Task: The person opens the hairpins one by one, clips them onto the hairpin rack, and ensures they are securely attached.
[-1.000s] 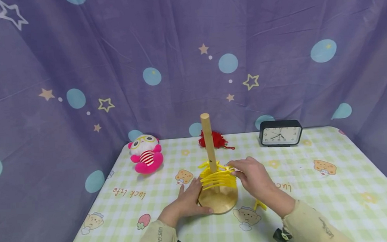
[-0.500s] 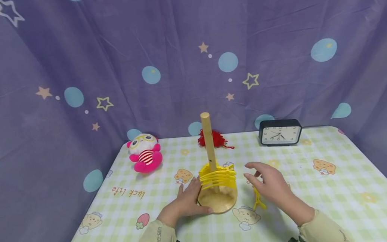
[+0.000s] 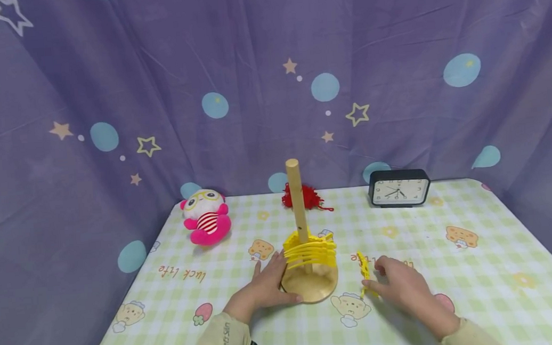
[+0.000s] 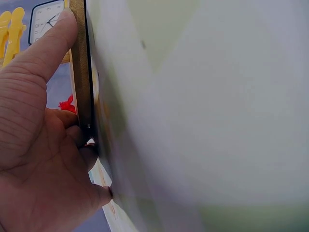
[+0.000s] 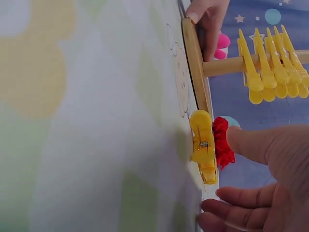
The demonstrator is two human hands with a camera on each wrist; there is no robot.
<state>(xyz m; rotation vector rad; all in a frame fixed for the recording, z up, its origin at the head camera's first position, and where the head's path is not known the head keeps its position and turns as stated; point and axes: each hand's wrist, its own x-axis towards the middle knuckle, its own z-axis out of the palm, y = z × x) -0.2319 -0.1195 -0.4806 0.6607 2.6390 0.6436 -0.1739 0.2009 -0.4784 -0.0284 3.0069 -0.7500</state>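
A wooden stand has a round base (image 3: 313, 289) and an upright pole (image 3: 297, 200). Several yellow clothespins (image 3: 312, 254) are clipped on the lower pole, one above another. My left hand (image 3: 266, 288) grips the left rim of the base, its thumb toward the front, fingers along the side. To the right, a loose yellow clothespin (image 5: 203, 147) lies on the tablecloth. My right hand (image 3: 401, 286) is beside it, thumb and fingers spread apart around the pin's near end. No grip on it shows in the right wrist view; whether the thumb touches it I cannot tell.
A pink and white panda plush toy (image 3: 207, 217) sits at the back left. Red yarn (image 3: 308, 197) lies behind the pole, and a black alarm clock (image 3: 399, 188) stands at the back right. A purple curtain (image 3: 260, 88) hangs behind the checked table (image 3: 485, 275).
My right hand let go of a clothespin at the pole, then moved right and down to the loose clothespin. My left hand stays on the base.
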